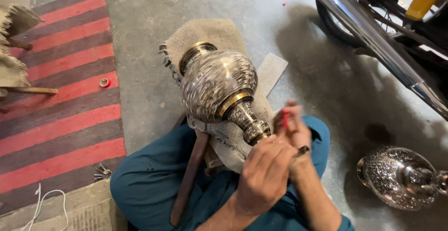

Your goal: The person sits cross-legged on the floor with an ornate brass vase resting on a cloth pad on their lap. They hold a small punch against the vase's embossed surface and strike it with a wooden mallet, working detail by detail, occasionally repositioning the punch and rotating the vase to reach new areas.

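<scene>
A large engraved silver vase with brass bands lies on its side on a tan cloth pad over my lap. Its narrow neck points toward my hands. My right hand is raised just right of the neck and pinches a small red object, blurred. My left hand sits in front of it with curled fingers, close to the neck's end. A short dark tool tip sticks out between the two hands; which hand holds it is hidden.
A brown wooden handle lies across my teal trouser leg. A second engraved vase lies on the concrete at right. A motorcycle's chrome exhaust crosses the top right. At left are a red striped rug, a small red ring and keys.
</scene>
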